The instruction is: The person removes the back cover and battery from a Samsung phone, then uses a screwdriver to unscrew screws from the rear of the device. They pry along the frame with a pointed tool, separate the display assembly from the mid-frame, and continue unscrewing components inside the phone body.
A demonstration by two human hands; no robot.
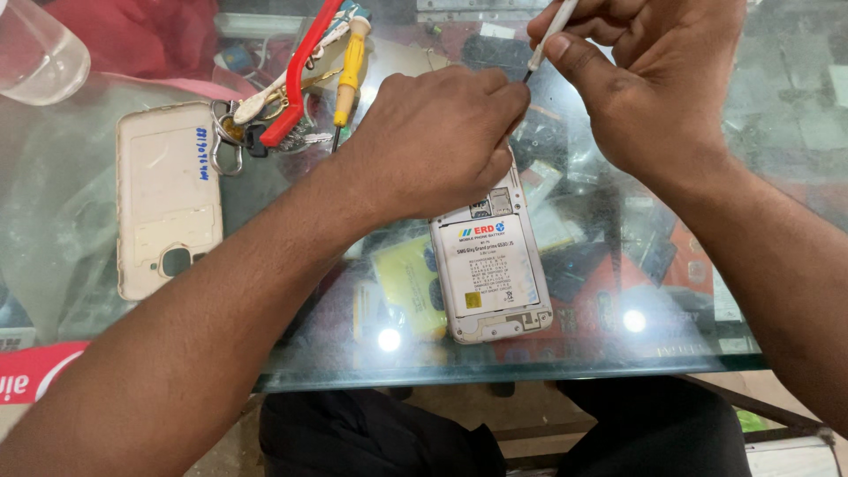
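Firmly, the left hand (pixel 437 141) pins the white back-open phone with its exposed battery (pixel 491 265) to the glass counter (pixel 618 353), steadying it while the right hand (pixel 649 75) pinches a thin white-handled screwdriver (pixel 549 35) at its top edge.

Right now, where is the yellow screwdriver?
The yellow screwdriver lies at the top of the glass counter, beside the red tool, left of the left hand.

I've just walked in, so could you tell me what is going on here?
A person works on an open phone lying back-up on a glass counter, its white battery showing. The left hand steadies its top end; the right hand holds a thin white-handled tool there. A detached back cover lies to the left.
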